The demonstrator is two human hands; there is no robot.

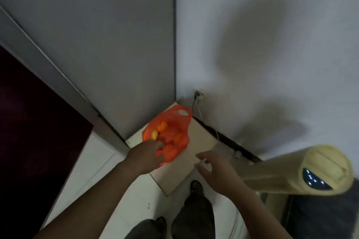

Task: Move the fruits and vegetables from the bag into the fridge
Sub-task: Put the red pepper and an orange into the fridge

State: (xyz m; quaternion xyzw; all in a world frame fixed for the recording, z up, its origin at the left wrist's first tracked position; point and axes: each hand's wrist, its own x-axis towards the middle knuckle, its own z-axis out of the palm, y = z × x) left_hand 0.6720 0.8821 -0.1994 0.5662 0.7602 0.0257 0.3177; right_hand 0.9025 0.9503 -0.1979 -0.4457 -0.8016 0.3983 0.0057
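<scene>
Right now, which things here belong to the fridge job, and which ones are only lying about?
Job: orange bag; orange and yellow fruits inside it; left hand gripping its edge; open right hand.
Lying about: cream appliance; wall plug.

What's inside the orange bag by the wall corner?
In the open mouth of the orange plastic bag: one yellow fruit and a few orange fruits. The left hand covers the near edge; anything underneath is hidden.

A thin orange plastic bag (179, 122) of yellow and orange fruits (162, 126) sits on a beige floor tile (200, 137) in a corner. The left hand (147, 154) grips its near rim; the right hand (212, 168) hovers nearby, fingers spread.
</scene>
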